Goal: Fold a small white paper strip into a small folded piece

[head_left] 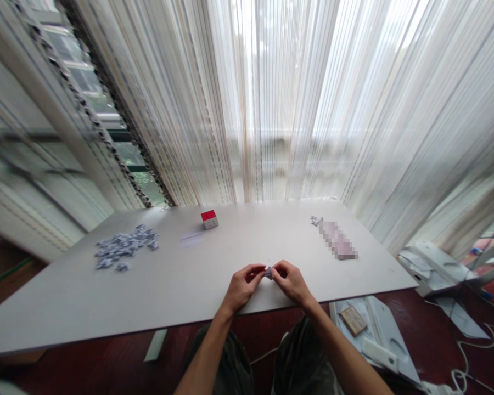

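Between my fingertips, near the front edge of the white table (168,291), is a small folded piece of grey-white paper (268,272). My left hand (243,285) pinches it from the left. From the other side my right hand (290,281) pinches it too, so the two hands almost meet. Fingers cover part of the paper, and its exact shape is too small to make out. A flat slip of paper (191,240) lies farther back, left of my hands. On the left of the table spreads a pile of small folded paper pieces (125,245).
A puzzle cube (209,219) with a red top stands toward the back. Several paper bits (316,220) lie at the back right beside a blurred pinkish item (338,240). White curtains (271,109) hang behind the table. Below right, a white unit (374,334) carries a small brown box (353,320).
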Available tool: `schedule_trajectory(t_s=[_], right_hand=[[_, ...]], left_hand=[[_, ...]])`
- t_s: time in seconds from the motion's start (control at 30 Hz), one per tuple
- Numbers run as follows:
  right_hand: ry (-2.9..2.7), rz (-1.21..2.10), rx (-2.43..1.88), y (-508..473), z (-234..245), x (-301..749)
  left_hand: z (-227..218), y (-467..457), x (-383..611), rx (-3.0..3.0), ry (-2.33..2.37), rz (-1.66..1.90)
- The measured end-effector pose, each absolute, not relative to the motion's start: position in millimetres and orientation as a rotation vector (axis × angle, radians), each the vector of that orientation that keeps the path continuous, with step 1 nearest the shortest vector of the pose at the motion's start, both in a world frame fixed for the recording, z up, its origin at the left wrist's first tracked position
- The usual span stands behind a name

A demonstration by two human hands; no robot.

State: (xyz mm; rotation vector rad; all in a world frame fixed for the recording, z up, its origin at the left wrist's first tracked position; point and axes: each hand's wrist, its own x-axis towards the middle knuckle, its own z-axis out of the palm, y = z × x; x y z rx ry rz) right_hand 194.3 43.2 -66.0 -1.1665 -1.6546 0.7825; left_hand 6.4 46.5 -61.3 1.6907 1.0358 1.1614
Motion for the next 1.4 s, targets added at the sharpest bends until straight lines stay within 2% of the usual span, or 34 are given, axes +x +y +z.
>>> schedule_trajectory(t_s=[0.2,0.73,1.4], right_hand=[[-1.655,0.855,-1.151,44.4,-65.4,196.3],[-1.719,0.781,-1.144,46.3,-69.0,195.6],[-1.804,0.75,-1.123,43.7,-63.6,190.2]], left_hand=[[-56.2,44.5,7.5,1.751,1.034,1.154],[-54.8,41.6,12.9,1.954,1.001,1.214],[-59.2,43.5,11.5,1.833,1.138,1.147]])
